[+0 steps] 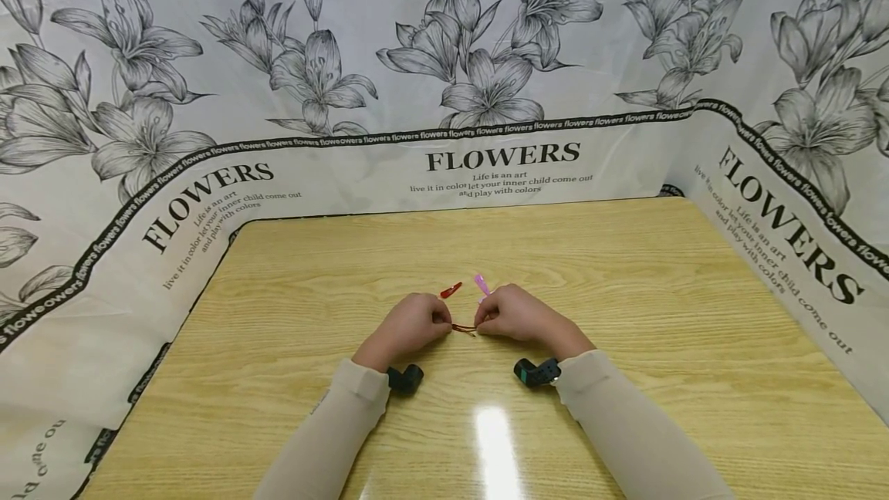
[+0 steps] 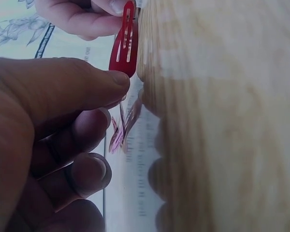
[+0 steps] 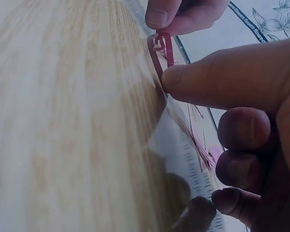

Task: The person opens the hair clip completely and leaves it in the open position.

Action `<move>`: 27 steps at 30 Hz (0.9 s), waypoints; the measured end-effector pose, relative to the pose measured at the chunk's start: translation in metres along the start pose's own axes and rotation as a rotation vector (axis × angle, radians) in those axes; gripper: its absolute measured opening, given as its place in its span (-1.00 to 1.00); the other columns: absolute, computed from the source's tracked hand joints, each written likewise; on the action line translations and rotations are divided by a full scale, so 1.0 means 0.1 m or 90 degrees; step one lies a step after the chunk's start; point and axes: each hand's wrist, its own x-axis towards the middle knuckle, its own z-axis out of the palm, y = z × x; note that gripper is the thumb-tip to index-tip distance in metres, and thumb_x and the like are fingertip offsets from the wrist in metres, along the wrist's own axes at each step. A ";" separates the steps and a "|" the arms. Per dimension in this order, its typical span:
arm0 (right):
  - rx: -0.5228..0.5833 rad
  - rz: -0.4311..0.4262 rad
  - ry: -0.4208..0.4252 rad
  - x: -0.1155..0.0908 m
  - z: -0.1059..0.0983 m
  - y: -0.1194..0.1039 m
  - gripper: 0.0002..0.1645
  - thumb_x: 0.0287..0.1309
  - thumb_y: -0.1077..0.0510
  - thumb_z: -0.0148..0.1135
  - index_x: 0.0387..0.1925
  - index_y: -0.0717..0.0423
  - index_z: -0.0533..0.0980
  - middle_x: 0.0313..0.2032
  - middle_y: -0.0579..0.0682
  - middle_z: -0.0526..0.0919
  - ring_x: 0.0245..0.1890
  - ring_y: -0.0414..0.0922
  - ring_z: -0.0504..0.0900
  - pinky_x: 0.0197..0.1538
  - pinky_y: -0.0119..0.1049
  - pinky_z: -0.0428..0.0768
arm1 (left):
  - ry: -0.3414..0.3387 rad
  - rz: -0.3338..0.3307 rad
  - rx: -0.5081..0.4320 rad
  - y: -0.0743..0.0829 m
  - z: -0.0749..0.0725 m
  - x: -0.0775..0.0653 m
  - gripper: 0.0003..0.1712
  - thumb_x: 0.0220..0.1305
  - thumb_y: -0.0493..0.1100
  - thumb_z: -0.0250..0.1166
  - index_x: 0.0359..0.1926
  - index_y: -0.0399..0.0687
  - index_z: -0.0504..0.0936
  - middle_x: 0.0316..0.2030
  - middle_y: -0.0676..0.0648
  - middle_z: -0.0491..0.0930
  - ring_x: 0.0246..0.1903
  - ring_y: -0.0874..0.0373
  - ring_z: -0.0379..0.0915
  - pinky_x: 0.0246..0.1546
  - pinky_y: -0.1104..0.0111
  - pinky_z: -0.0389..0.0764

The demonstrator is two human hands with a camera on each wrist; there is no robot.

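A red snap hair clip (image 1: 463, 328) spans the small gap between both hands, low over the wooden table. My left hand (image 1: 418, 324) pinches one end of it between thumb and fingers. At the other end my right hand (image 1: 517, 313) has its thumb and finger closed on the tip. The left wrist view shows the red hair clip (image 2: 124, 50) with its slotted face and its broad end by the left thumb. From the right wrist, the parts of the clip (image 3: 160, 50) look spread apart.
Another red hair clip (image 1: 451, 290) lies on the table (image 1: 299, 268) just beyond the left hand. A pink clip (image 1: 481, 282) lies past the right hand, partly hidden by it. Flower-printed cloth (image 1: 486, 168) walls the table at the back and sides.
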 end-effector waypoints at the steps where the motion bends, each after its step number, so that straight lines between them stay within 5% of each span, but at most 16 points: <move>1: 0.001 -0.001 -0.001 0.00 0.00 0.00 -0.94 0.14 0.11 0.34 -0.39 -0.11 0.71 -0.43 -0.24 0.68 -0.47 -0.28 0.50 -0.28 -0.35 0.51 | 0.000 -0.001 0.002 0.00 0.00 0.00 -0.89 0.26 -0.16 0.29 -0.38 0.04 0.72 -0.42 0.11 0.61 -0.45 0.30 0.42 -0.33 0.42 0.49; 27: 0.009 -0.001 0.025 0.11 -0.07 -0.09 -0.89 0.17 0.13 0.25 -0.31 -0.07 0.68 -0.53 -0.19 0.57 -0.50 -0.24 0.46 -0.30 -0.32 0.49 | 0.039 -0.063 -0.006 -0.06 -0.13 -0.01 -0.86 0.24 -0.08 0.30 -0.44 0.06 0.70 -0.47 0.12 0.59 -0.49 0.23 0.42 -0.41 0.38 0.47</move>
